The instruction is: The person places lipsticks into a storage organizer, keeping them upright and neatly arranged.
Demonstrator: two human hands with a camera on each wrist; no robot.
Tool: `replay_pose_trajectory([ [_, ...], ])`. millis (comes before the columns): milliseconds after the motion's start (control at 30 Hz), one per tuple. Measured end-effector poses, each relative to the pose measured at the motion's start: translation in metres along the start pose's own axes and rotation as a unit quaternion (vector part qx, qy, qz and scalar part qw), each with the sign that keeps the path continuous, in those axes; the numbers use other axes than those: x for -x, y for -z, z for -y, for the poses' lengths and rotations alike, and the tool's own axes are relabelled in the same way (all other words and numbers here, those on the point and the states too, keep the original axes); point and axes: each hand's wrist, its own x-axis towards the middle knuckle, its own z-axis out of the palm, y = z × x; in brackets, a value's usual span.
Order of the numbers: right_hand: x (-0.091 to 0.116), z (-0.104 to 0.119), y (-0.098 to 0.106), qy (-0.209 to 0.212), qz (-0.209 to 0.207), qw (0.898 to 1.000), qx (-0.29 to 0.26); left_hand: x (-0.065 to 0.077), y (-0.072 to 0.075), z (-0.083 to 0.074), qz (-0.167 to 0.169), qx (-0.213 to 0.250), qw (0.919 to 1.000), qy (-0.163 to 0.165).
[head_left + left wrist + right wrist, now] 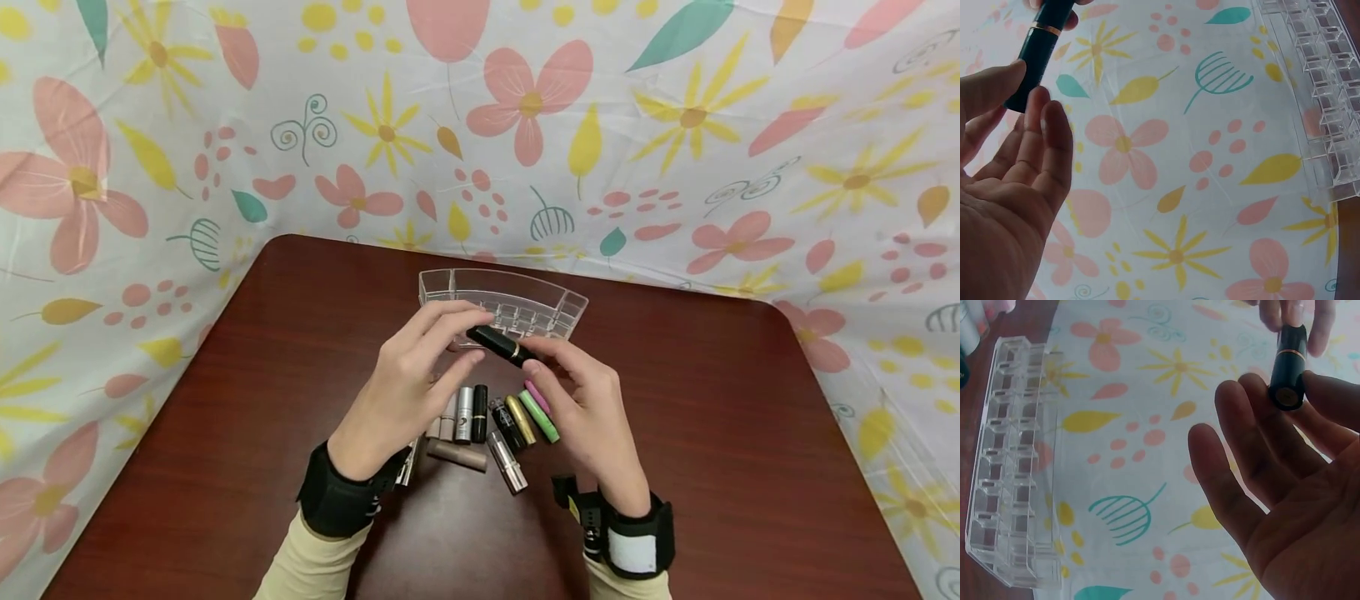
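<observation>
Both hands hold a black lipstick tube (501,345) with a thin gold band, raised over the table at a tilt. My left hand (408,379) has thumb and fingertips at its left end; in the left wrist view the thumb presses the dark tube (1035,62) against the fingers. The other end is pinched by my right hand (588,400), and the right wrist view shows the round end of the tube (1288,369) between thumb and fingers. Below the hands lie a silver tube (465,414), a gold tube (520,419) and a green tube (538,416).
Behind the hands stands a clear plastic organizer (510,287) with small compartments. More cosmetic tubes lie nearer, among them a taupe tube (457,455) and a clear-capped tube (507,462). A flowered cloth (525,183) hangs around the brown table (712,417).
</observation>
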Motion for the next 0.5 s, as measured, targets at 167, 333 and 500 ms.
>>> replay_pose_trajectory([
  [167,0.002,0.000,0.000,-0.044,0.028,0.996,-0.068,-0.001,-0.002,-0.002,0.009,-0.005,0.9997,-0.021],
  [333,-0.002,-0.002,-0.003,-0.085,0.071,0.976,-0.188,0.000,-0.009,-0.003,0.045,-0.035,0.9978,-0.036],
  [500,-0.005,-0.004,-0.006,-0.119,0.114,0.950,-0.265,0.001,-0.019,0.000,0.060,-0.062,0.9954,-0.043],
])
